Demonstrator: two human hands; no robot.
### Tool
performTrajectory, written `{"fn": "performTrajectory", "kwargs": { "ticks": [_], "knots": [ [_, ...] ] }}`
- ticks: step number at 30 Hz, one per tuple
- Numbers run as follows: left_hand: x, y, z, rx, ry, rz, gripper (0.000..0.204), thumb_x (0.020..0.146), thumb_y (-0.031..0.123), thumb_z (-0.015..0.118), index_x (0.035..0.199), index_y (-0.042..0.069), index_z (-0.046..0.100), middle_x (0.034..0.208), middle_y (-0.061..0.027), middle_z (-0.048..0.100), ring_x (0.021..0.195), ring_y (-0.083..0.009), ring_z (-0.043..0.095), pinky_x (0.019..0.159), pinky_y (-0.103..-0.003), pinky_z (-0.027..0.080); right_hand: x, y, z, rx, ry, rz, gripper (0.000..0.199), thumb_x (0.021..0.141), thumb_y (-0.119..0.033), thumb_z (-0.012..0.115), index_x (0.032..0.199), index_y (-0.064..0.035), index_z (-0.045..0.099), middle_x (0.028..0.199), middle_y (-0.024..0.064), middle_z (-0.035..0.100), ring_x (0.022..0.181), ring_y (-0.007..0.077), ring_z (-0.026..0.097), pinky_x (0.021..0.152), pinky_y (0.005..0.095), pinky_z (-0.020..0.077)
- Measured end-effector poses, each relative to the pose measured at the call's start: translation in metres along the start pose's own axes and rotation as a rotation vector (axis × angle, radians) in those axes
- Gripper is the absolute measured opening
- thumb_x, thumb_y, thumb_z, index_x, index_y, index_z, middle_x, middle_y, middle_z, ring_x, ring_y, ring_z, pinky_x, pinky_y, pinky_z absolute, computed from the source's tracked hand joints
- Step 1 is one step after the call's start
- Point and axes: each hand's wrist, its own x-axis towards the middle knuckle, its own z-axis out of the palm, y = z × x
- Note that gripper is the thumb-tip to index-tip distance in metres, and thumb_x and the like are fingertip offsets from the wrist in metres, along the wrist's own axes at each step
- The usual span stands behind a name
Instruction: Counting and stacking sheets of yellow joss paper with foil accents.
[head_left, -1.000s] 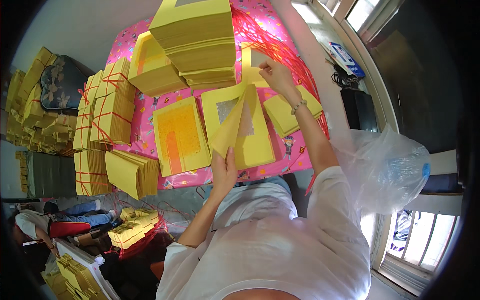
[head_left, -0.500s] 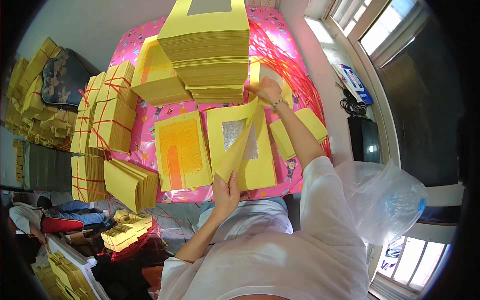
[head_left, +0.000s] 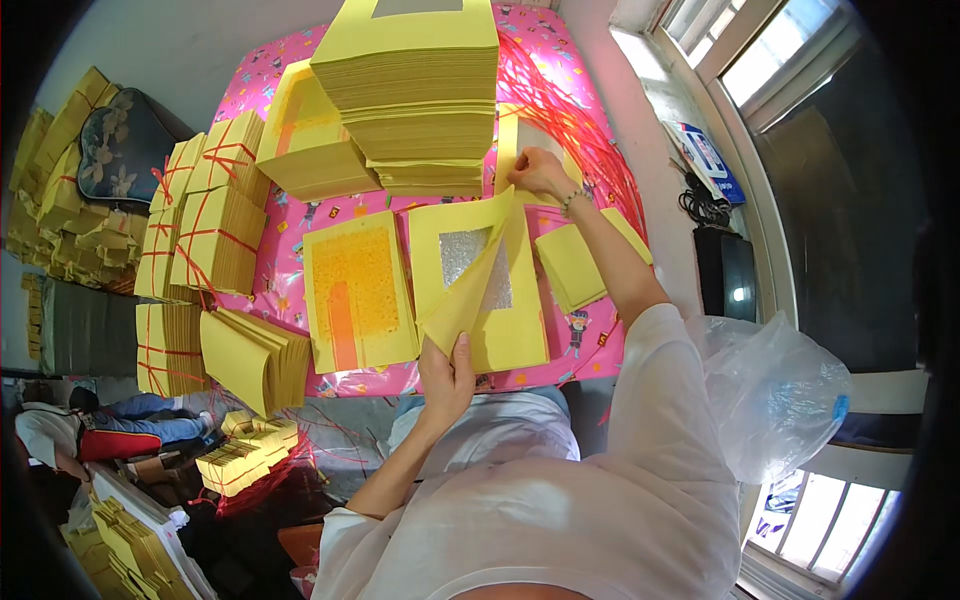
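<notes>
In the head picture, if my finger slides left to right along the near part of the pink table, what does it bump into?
Yellow bundle tied with red string → folded yellow stack → yellow paper with an orange patch → yellow paper pile with a silver patch → smaller yellow stack.

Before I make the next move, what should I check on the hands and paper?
1. Left hand gripping the near end of the yellow sheet: ok.
2. Right hand touching the sheet: cannot tell; its fingers are close to the far end.
3. Sheet lying flat: not ok, it is folded over diagonally.
4. Orange-marked paper beside the sheet, to its left: ok.
5. Tall yellow stack standing: ok.
</notes>
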Motion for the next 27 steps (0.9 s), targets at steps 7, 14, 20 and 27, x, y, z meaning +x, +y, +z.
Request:
{"fn": "performTrajectory", "kwargs": {
  "ticks": [7, 14, 20, 27],
  "knots": [
    [-0.001, -0.007, -0.002, -0.007, 0.004, 0.022, 0.026, 0.095, 0.013, 0.048, 0.112, -0.006, 0.053, 0.100, -0.0211, 0.059, 0.090, -0.0359, 0.059, 0.078, -0.039, 0.045, -0.020, -0.008, -0.055, -0.413, -0.194, -0.334, 0.047, 0.064, -0.029, 0.080, 0.097, -0.0030, 0.060, 0.093, 0.0126, 0.064, 0.089, 0.0263, 0.063, 0.076, 0.0371, 0.0503],
    [0.003, -0.004, 0.002, 0.016, 0.032, 0.118, 0.025, 0.095, 0.013, 0.048, 0.110, -0.005, 0.054, 0.098, -0.0205, 0.060, 0.089, -0.0350, 0.059, 0.076, -0.039, 0.045, -0.045, 0.039, -0.080, -0.588, -0.275, -0.337, 0.058, 0.063, -0.017, 0.081, 0.112, -0.0036, 0.054, 0.108, 0.0141, 0.060, 0.100, 0.0309, 0.059, 0.085, 0.0396, 0.0483],
    [0.003, -0.004, 0.001, 0.050, 0.045, 0.116, 0.024, 0.095, 0.014, 0.049, 0.109, -0.005, 0.055, 0.097, -0.0195, 0.060, 0.087, -0.0340, 0.059, 0.074, -0.038, 0.045, -0.056, 0.053, -0.074, -0.519, -0.174, -0.454, 0.055, 0.062, -0.013, 0.078, 0.110, -0.0025, 0.055, 0.104, 0.0155, 0.059, 0.097, 0.0319, 0.059, 0.083, 0.0399, 0.0483],
    [0.000, -0.006, 0.003, 0.056, 0.054, 0.115, 0.023, 0.095, 0.014, 0.049, 0.108, -0.004, 0.056, 0.094, -0.0187, 0.061, 0.084, -0.0336, 0.060, 0.072, -0.038, 0.046, -0.055, 0.047, -0.078, -0.609, -0.156, -0.475, 0.033, 0.068, -0.017, 0.070, 0.096, -0.0019, 0.062, 0.083, 0.0160, 0.063, 0.082, 0.0335, 0.062, 0.074, 0.0409, 0.0498]
  ]
}}
